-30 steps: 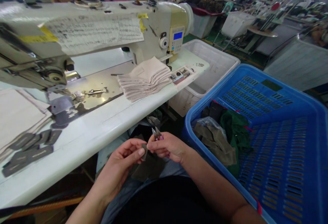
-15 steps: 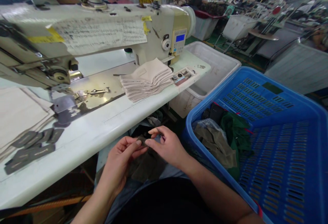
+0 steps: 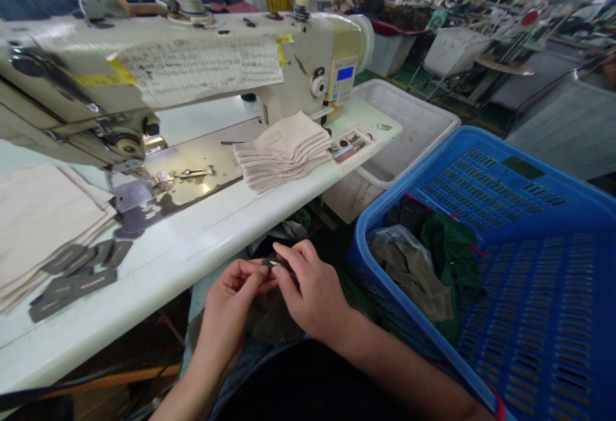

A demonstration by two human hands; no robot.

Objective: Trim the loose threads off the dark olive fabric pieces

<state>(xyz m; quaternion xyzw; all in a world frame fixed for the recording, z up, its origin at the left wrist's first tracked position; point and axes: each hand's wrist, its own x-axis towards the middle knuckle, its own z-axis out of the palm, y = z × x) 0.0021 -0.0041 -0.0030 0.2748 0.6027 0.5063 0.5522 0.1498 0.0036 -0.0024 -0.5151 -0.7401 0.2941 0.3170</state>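
Over my lap, my left hand (image 3: 228, 309) pinches a small dark fabric tab (image 3: 274, 261) between thumb and fingers. My right hand (image 3: 312, 292) grips the tab's other side, its thumb and fingertips close to the left ones. A sliver of something pale shows by the right thumb, too small to name. Fingers cover most of the tab. Below the hands, dark olive cloth (image 3: 276, 318) lies on my lap. Several similar dark grey tabs (image 3: 79, 286) rest in a loose pile at the table's front left, beside flat cream fabric pieces (image 3: 43, 215).
A sewing machine (image 3: 192, 36) stands on the white table (image 3: 202, 228). Beside its base sits a stack of folded cream pieces (image 3: 289, 151). To my right is a blue plastic basket (image 3: 520, 280) holding dark green and olive cloth; a white bin (image 3: 414, 113) stands behind it.
My right hand has rolled over the tab, its fingers now closer together around it. The left hand keeps its pinch. The whole view has shifted slightly, so the table appears further right.
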